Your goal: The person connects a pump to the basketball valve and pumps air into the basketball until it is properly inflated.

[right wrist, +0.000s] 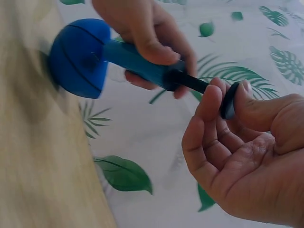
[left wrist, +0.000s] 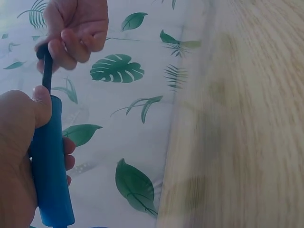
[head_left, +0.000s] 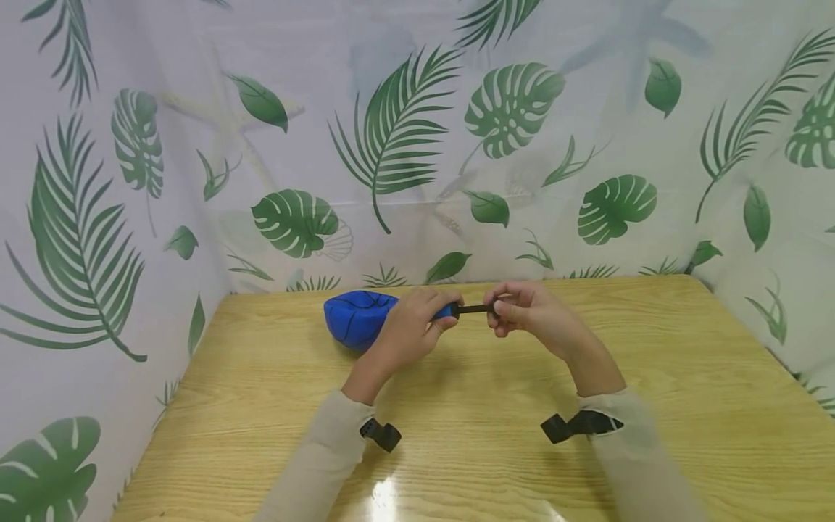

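Observation:
A blue ball with black lines [head_left: 355,319] rests on the table, sagging and caved in on one side. From it extends a blue hand pump [left wrist: 51,161], its near end close against the ball in the right wrist view. My left hand [head_left: 411,322] grips the pump's barrel, fingers wrapped round it. A black rod [head_left: 474,309] sticks out of the barrel toward the right. At its end, my right hand [head_left: 535,312] pinches the round black handle [right wrist: 230,100] between thumb and fingers. The needle's entry into the ball is hard to make out.
The wooden table [head_left: 457,435] spreads beneath both arms. A white cloth with green leaves [head_left: 417,167] hangs behind it and along both sides. Black wrist straps [head_left: 590,423] with small cameras sit over the sleeves.

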{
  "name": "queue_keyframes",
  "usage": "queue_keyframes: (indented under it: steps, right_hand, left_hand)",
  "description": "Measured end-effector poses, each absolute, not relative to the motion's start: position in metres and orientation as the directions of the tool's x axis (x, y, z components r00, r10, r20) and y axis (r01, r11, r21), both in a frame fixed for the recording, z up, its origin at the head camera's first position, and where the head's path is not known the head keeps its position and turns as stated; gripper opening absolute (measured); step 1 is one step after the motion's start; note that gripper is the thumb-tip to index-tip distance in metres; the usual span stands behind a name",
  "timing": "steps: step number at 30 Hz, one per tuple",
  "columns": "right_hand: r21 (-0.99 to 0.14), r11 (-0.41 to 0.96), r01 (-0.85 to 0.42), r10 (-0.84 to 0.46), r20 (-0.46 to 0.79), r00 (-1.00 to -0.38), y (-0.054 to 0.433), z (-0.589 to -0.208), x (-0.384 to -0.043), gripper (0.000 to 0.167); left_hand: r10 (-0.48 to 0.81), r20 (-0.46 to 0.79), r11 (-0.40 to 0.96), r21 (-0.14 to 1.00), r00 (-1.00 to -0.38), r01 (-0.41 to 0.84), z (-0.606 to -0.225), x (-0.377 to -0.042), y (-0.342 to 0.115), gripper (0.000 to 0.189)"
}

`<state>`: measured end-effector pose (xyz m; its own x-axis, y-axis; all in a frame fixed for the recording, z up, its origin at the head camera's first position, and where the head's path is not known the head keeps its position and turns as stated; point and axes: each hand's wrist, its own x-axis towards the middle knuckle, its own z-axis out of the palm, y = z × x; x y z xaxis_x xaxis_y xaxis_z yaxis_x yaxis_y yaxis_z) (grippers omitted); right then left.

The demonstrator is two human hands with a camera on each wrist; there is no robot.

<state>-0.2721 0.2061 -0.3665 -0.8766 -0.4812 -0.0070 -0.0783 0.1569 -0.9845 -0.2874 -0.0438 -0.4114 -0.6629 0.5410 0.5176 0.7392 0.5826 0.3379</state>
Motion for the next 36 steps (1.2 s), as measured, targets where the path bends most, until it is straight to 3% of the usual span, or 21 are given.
queue_keyframes:
  steps: [9,18,29,36]
  right_hand:
    - [-0.991,0.111,-0.074,-0.548,0.001,-0.837,0.193,-0.380,-0.273,0.016]
    - [-0.974,0.191,-0.123,-0.627,-0.025,-0.779,0.208,-0.370,-0.274,0.018]
    - [-0.942,0.164,-0.293,-0.618,0.133,-0.774,0.255,-0.335,-0.259,0.013]
    - [-0.948,0.164,-0.271,-0.595,0.124,-0.794,0.249,-0.340,-0.261,0.012]
  left_hand:
    - [0.571,0.500,0.568,0.333,-0.652,0.753,-0.412,-0.283,-0.038,0.035]
    - [0.580,0.430,0.562,0.404,-0.692,0.722,-0.412,-0.284,-0.042,0.036]
    - [0.532,0.438,0.543,0.480,-0.725,0.689,-0.403,-0.287,-0.053,0.037]
    - [0.535,0.469,0.532,0.460,-0.703,0.711,-0.405,-0.287,-0.050,0.036]
